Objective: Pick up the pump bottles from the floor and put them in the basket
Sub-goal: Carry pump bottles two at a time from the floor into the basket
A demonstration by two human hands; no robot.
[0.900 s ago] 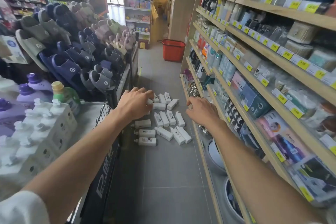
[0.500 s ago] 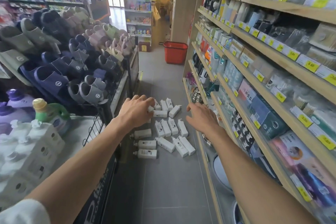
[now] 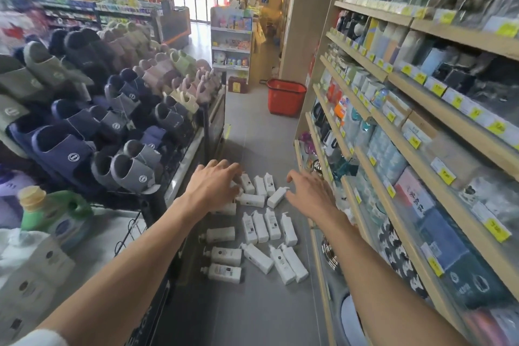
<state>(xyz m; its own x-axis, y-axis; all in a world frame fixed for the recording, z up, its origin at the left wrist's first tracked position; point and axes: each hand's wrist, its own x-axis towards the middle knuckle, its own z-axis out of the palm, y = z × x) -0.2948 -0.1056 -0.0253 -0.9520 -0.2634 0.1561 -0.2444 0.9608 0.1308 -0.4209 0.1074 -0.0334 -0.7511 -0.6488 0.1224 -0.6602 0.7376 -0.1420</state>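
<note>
Several white pump bottles [image 3: 261, 226] lie scattered on the grey aisle floor ahead of me, most on their sides. A red shopping basket [image 3: 285, 98] stands farther down the aisle by the pillar. My left hand [image 3: 213, 188] is stretched forward in the air above the left side of the bottles, fingers loosely bent, holding nothing. My right hand [image 3: 311, 195] reaches out at the same height on the right, fingers spread and relaxed, also holding nothing. Both hands are well above the floor and far from the basket.
A slipper rack [image 3: 106, 109] lines the left side, with detergent bottles [image 3: 56, 213] and white boxes in front of it. Wooden shelves [image 3: 393, 132] packed with goods run along the right. The aisle between them is narrow.
The view has moved forward along the aisle, so the bottles and basket appear closer. Both arms stay extended; the left fingers have loosened slightly.
</note>
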